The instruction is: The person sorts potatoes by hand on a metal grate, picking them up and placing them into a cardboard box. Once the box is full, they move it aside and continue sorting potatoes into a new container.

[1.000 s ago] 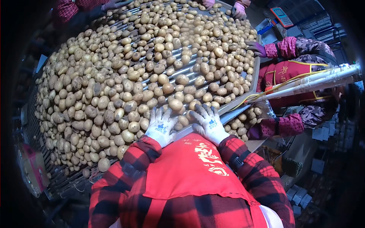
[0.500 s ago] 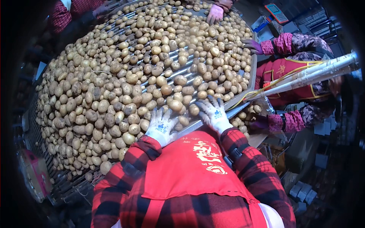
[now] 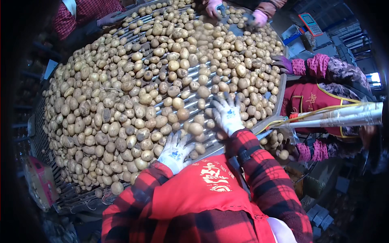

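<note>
While the left hand is lying open and released at the near edge of the potatoes, its fingers spreading against the nearest ones, the right hand is reaching farther out, also open, palm down and fingers fanning over potatoes beside a gap of showing metal slats; both hands are wearing pale gloves with blue printing and darker fingertips; one large potato is sitting between them. The potatoes are covering much of the slatted counter, heaping most thickly on the left and thinning toward the middle, where the slats are showing; a red apron and red-and-black plaid sleeves are filling the near side.

To the right, a co-worker's purple glove is resting at the counter's rim; that person's other glove is lying lower down, beside a potato; white poles are extending rightward from near the counter's corner, with a yellow cord running along them. At the far side, two pink gloves are working among potatoes; another glove is reaching in from the far left; a red-framed keypad device is lying beyond the upper right rim; a cardboard box is standing at the lower left.
</note>
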